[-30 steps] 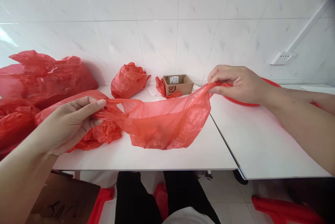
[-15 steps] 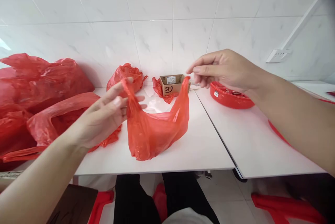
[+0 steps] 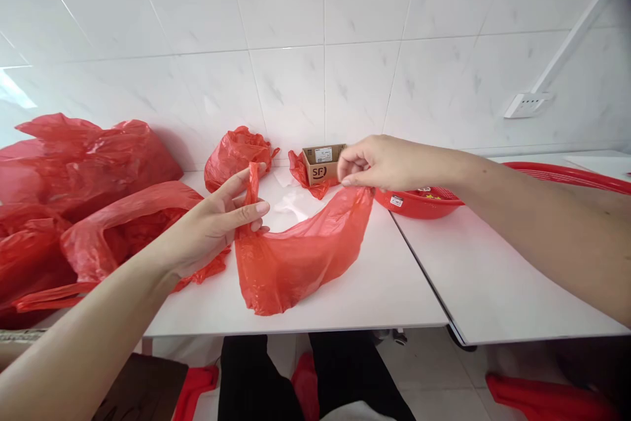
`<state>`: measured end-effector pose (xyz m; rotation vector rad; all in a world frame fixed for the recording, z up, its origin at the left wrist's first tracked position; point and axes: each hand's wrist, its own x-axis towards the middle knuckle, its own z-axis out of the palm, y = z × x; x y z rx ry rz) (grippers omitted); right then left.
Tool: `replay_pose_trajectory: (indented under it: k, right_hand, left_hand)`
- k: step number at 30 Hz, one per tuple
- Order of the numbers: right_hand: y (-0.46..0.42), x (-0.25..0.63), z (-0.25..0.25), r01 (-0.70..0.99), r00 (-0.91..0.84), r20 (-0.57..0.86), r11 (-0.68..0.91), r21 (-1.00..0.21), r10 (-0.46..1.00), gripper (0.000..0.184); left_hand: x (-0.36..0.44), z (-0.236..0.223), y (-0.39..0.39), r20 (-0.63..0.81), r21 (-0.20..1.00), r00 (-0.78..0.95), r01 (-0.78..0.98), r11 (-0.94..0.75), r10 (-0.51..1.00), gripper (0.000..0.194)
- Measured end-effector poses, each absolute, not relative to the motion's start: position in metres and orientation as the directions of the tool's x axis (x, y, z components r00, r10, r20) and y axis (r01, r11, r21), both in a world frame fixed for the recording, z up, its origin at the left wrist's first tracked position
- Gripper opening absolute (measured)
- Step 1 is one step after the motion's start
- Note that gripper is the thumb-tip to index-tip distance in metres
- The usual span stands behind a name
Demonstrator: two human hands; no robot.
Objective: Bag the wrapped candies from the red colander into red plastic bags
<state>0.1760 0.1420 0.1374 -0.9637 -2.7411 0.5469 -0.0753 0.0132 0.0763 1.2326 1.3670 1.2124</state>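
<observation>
A thin red plastic bag (image 3: 300,260) hangs stretched between my two hands over the white table. My left hand (image 3: 224,211) is at its left handle, which loops up by the fingers; the thumb points right across it. My right hand (image 3: 372,163) is closed, with thumb and fingers pinching the bag's upper right corner. The bag sags in the middle and looks flat, its lower left end hanging near the table's front edge.
Large red bags (image 3: 83,168) are heaped on the left. By the wall sit a smaller red bag bundle (image 3: 236,157) and a small cardboard box (image 3: 320,173). A red plastic basket (image 3: 419,205) stands right, partly behind my right arm. A seam divides the white tables (image 3: 493,276).
My right hand has come down and closed on the bag's right handle, pulling it out to the right. The bag is now spread wider; my left hand still holds its side.
</observation>
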Motion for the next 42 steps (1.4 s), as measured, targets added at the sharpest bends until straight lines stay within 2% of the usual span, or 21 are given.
replay_pose_trajectory:
  k: [2,5,7,9,11,13,15,17,19,21,24,27,29,32,34,35,38,42]
  right_hand:
    - [0.13,0.163,0.141,0.337,-0.847,0.18,0.767,-0.546,0.5,0.008]
    - [0.11,0.132,0.143,0.067,-0.884,0.319,0.767,-0.638,0.342,0.007]
    - [0.103,0.114,0.141,-0.012,-0.873,0.373,0.751,-0.661,0.314,0.009]
    - [0.104,0.106,0.135,-0.055,-0.831,0.446,0.749,-0.661,0.333,0.016]
    - [0.112,0.107,0.125,-0.062,-0.799,0.483,0.749,-0.66,0.359,0.025]
    - [0.122,0.112,0.111,-0.021,-0.838,0.404,0.719,-0.694,0.366,0.029]
    - [0.129,0.118,0.099,0.037,-0.888,0.287,0.676,-0.736,0.36,0.026]
    - [0.129,0.123,0.093,0.017,-0.878,0.3,0.65,-0.76,0.373,0.018]
    - [0.122,0.129,0.094,-0.083,-0.823,0.407,0.625,-0.776,0.396,0.015]
    - [0.111,0.133,0.099,-0.183,-0.814,0.45,0.573,-0.799,0.367,0.017]
    - [0.102,0.133,0.098,-0.26,-0.797,0.497,0.547,-0.795,0.343,0.018]
    - [0.107,0.122,0.079,-0.226,-0.748,0.498,0.537,-0.813,0.439,0.018]
    - [0.114,0.112,0.06,-0.14,-0.802,0.368,0.453,-0.881,0.47,0.023]
    - [0.122,0.103,0.038,-0.086,-0.869,0.236,0.336,-0.938,0.435,0.028]
    - [0.123,0.101,0.033,-0.124,-0.881,0.244,0.3,-0.946,0.406,0.026]
    - [0.122,0.102,0.032,-0.141,-0.883,0.252,0.289,-0.947,0.395,0.024]
    - [0.121,0.108,0.037,-0.149,-0.895,0.259,0.303,-0.941,0.363,0.024]
    - [0.134,0.128,0.042,-0.018,-0.869,0.263,0.504,-0.863,0.42,0.035]
  left_hand:
    - [-0.068,0.081,0.018,-0.018,0.982,-0.038,0.187,0.025,0.999,0.071]
    - [-0.051,0.089,0.028,-0.036,0.935,0.111,0.355,-0.006,0.993,0.068]
    - [-0.042,0.093,0.032,-0.054,0.904,0.149,0.427,-0.015,0.987,0.051]
    - [-0.04,0.093,0.033,-0.067,0.907,0.096,0.421,0.021,0.993,0.04]
    - [-0.044,0.091,0.032,-0.101,0.931,0.02,0.353,0.087,0.995,0.041]
    - [-0.051,0.087,0.03,-0.138,0.954,-0.048,0.263,0.146,0.989,0.041]
    - [-0.056,0.084,0.029,-0.159,0.969,-0.075,0.177,0.17,0.984,0.041]
    - [-0.059,0.083,0.027,-0.158,0.979,-0.046,0.125,0.163,0.986,0.046]
    - [-0.062,0.084,0.025,-0.159,0.977,0.008,0.143,0.156,0.987,0.053]
    - [-0.065,0.087,0.022,-0.145,0.97,0.058,0.207,0.13,0.988,0.052]
    - [-0.069,0.092,0.019,-0.094,0.936,0.15,0.351,0.036,0.984,0.031]
    - [-0.068,0.092,0.017,-0.08,0.854,0.211,0.519,-0.042,0.974,0.012]
    - [-0.065,0.087,0.017,-0.004,0.762,0.17,0.639,-0.107,0.985,0.012]
    - [-0.058,0.075,0.016,0.312,0.454,0.056,0.868,-0.201,0.948,0.025]
    - [-0.056,0.065,0.017,0.508,0.245,0.068,0.944,-0.219,0.859,0.034]
    - [-0.055,0.062,0.018,0.565,0.188,0.094,0.953,-0.239,0.82,0.038]
    - [-0.057,0.054,0.019,0.603,0.192,0.148,0.927,-0.322,0.784,0.037]
    - [-0.073,0.045,0.009,0.469,0.315,0.087,0.913,-0.259,0.879,0.037]
